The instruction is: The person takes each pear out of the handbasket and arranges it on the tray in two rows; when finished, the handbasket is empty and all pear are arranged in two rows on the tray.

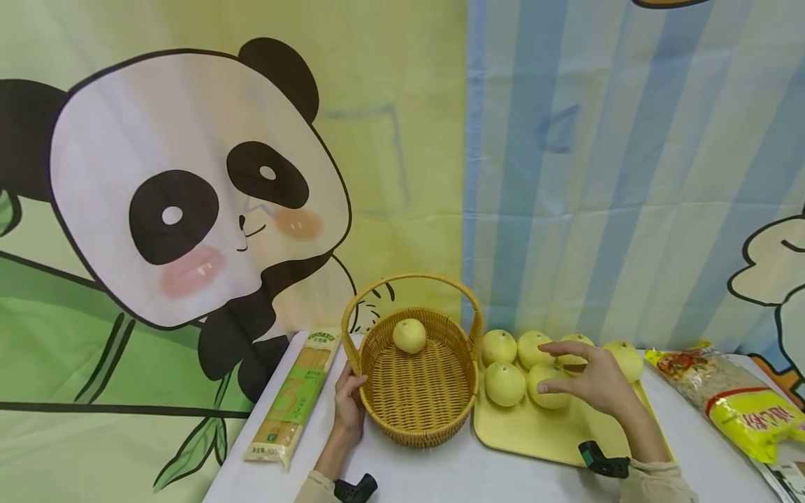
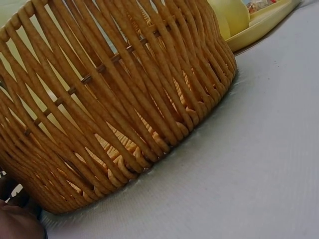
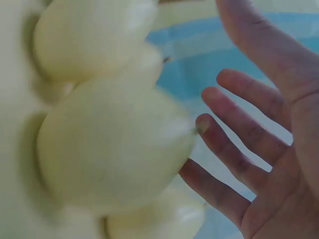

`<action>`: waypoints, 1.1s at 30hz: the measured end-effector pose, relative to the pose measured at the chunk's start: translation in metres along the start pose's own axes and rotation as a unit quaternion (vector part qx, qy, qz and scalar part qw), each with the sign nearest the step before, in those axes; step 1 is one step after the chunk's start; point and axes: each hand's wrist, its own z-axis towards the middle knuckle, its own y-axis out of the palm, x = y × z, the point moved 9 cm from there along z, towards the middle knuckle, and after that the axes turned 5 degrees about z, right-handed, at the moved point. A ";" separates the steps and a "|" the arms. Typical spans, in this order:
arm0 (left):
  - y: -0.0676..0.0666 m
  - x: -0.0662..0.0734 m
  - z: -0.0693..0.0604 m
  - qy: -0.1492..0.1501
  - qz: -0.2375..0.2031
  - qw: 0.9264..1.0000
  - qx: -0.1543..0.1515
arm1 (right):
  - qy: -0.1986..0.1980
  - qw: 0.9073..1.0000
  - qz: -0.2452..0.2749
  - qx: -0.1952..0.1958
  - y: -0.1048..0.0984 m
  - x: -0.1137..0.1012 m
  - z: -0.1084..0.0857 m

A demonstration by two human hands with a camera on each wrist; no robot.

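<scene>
A wicker basket [image 1: 418, 412] with an arched handle stands on the table; one pale yellow-green pear [image 1: 409, 336] lies in it at the back. My left hand [image 1: 349, 405] holds the basket's left side near the foot of the handle. In the left wrist view only a bit of that hand [image 2: 19, 219] shows beside the woven wall [image 2: 114, 94]. Over the yellow tray [image 1: 534, 433], my right hand [image 1: 594, 377] is spread with thumb and fingers apart, close to a pear [image 3: 117, 144] and holding nothing. Several more pears [image 1: 505, 383] sit on the tray, some partly hidden by that hand.
Left of the basket lies a pack of noodles [image 1: 294, 398]. A yellow and clear food bag [image 1: 729, 398] is right of the tray, with another packet [image 1: 789, 478] at the edge. Behind the table hangs a printed panda curtain [image 1: 402, 175].
</scene>
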 end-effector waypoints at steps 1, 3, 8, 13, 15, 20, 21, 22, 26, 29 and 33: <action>0.000 0.000 0.000 0.000 0.001 1.000 0.000 | -0.007 1.000 0.009 0.002 0.000 -0.006 0.000; -0.001 0.000 0.001 0.000 0.000 1.000 -0.001 | -0.021 0.999 0.035 0.002 0.001 -0.019 0.002; -0.001 0.002 0.002 0.001 0.002 1.000 -0.002 | -0.051 0.995 0.079 -0.022 0.016 -0.054 0.010; 0.000 0.005 0.002 0.005 0.000 1.000 0.003 | -0.064 0.990 0.103 -0.068 0.051 -0.082 0.026; 0.002 0.004 0.001 0.003 -0.001 1.000 0.004 | -0.067 0.986 0.122 -0.094 0.070 -0.093 0.034; 0.004 0.002 0.000 0.002 0.002 1.000 0.006 | -0.057 0.980 0.123 -0.147 0.111 -0.113 0.060; 0.004 0.002 0.000 0.003 0.003 1.000 0.007 | -0.051 0.980 0.119 -0.153 0.117 -0.115 0.066; 0.004 0.002 0.000 0.004 0.003 1.000 0.007 | -0.043 0.979 0.118 -0.158 0.122 -0.116 0.071; 0.004 0.002 0.001 0.006 0.005 1.000 0.006 | -0.005 0.976 0.124 -0.178 0.141 -0.118 0.091; 0.002 0.002 0.001 0.003 0.002 1.000 0.009 | 0.023 0.973 0.124 -0.193 0.153 -0.116 0.101; 0.000 0.002 0.000 -0.001 0.004 1.000 0.011 | 0.059 0.971 0.116 -0.199 0.163 -0.108 0.110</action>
